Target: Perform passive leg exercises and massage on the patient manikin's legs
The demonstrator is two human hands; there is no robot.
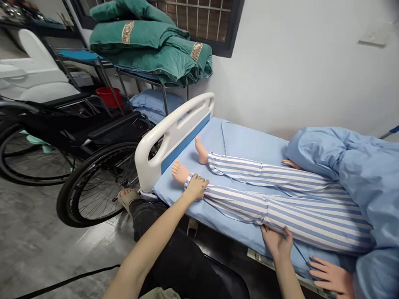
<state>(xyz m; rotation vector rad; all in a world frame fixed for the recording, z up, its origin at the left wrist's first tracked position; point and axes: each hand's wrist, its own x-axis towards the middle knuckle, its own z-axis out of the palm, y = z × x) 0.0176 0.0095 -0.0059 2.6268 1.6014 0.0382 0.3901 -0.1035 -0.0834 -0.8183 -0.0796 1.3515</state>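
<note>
A manikin in blue-and-white striped trousers [303,208] lies on its back on the bed, legs stretched out and bare feet toward the footboard. My left hand [196,187] wraps over the ankle of the near leg, just behind the near foot [180,172]. Against the underside of the same leg, around the knee, my right hand [278,243] cups the trouser leg, thumb outside and fingertips partly hidden beneath it. The far foot [201,152] points up, untouched. One manikin hand [333,278] rests by the near mattress edge.
A bunched blue quilt [378,176] covers the manikin's upper body. The white footboard [173,134] closes the bed's left end, with a black wheelchair [95,162] close beside it. Folded green quilts [151,44] lie on a rack under the window. A red bucket [109,97] stands behind the wheelchair.
</note>
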